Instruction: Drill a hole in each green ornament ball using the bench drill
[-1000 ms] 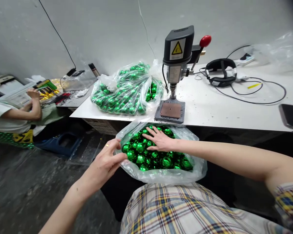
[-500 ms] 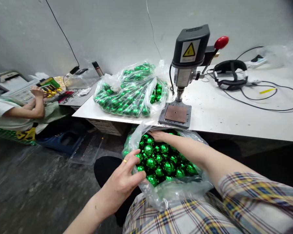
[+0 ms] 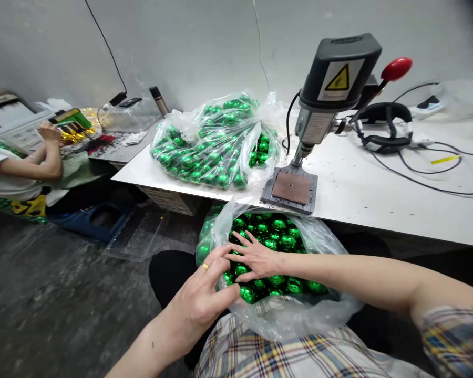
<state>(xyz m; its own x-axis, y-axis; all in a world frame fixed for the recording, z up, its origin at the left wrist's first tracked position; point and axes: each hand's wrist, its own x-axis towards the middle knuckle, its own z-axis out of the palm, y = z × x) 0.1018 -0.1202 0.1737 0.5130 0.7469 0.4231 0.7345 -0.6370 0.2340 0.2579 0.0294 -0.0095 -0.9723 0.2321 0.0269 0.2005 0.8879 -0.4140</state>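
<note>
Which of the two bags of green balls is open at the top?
The bag on the person's lap is open, with the right hand among its balls. The bag on the white table is closed.

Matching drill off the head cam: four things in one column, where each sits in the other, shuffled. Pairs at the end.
Things:
1. right hand
2. tied bag of green balls
3. headset
4. left hand

Places:
A. on the white table, behind the press
B. spread flat on the balls inside the open bag
C. on the near rim of the open bag
D. on the table, left of the press

Pairs: 1-B, 2-D, 3-A, 4-C
</note>
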